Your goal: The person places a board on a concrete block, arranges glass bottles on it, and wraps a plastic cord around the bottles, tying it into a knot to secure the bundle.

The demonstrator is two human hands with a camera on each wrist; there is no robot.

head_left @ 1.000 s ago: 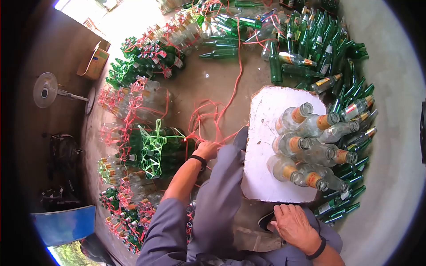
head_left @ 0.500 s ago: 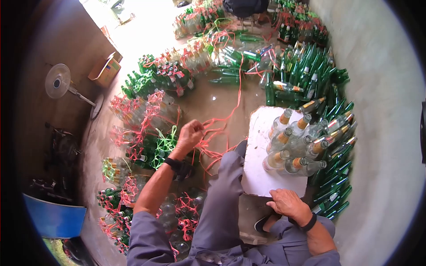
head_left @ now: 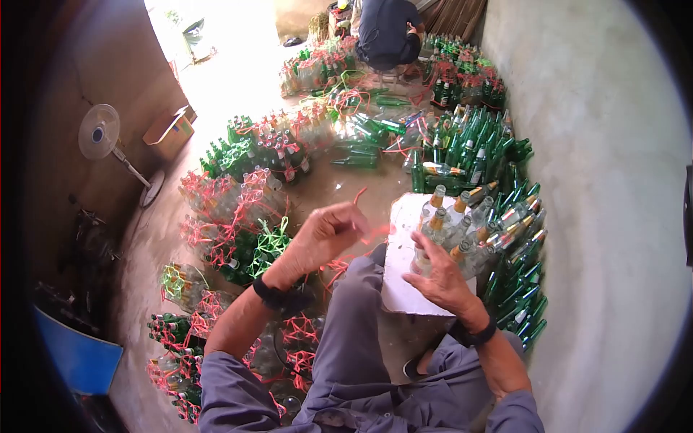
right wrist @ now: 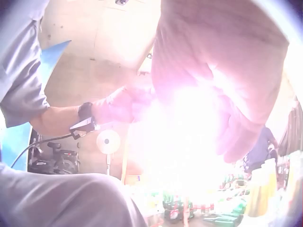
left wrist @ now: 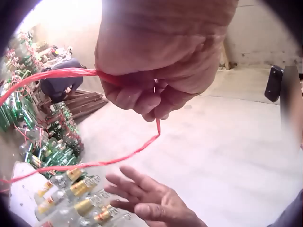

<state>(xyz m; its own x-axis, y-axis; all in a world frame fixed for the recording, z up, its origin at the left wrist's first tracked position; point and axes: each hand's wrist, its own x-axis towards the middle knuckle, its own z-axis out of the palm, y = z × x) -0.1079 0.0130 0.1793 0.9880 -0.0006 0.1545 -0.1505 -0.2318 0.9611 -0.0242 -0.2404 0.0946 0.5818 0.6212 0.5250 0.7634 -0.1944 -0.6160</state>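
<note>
My left hand point(head_left: 325, 234) is raised over my knee and grips a strand of red plastic twine point(left wrist: 61, 73) in its curled fingers. In the left wrist view the twine leaves the fist on one side and loops back from the fingertips. My right hand point(head_left: 442, 278) hovers by the near side of the clear glass bottles point(head_left: 458, 211), fingers apart and holding nothing. Those bottles have yellow-orange neck labels and stand grouped on a white board point(head_left: 404, 285). Glare washes out the fingers in the right wrist view.
Bundles of bottles netted in red twine point(head_left: 234, 195) line the left side. Loose green bottles point(head_left: 516, 289) lie heaped along the right wall. Another person point(head_left: 382, 36) sits at the back. A standing fan point(head_left: 99, 132) and a cardboard box point(head_left: 170, 136) are at the left.
My left hand has risen from the twine on the floor and moved right, toward the board. My right hand has lifted off my knee area up to the bottles. The head view has tilted up.
</note>
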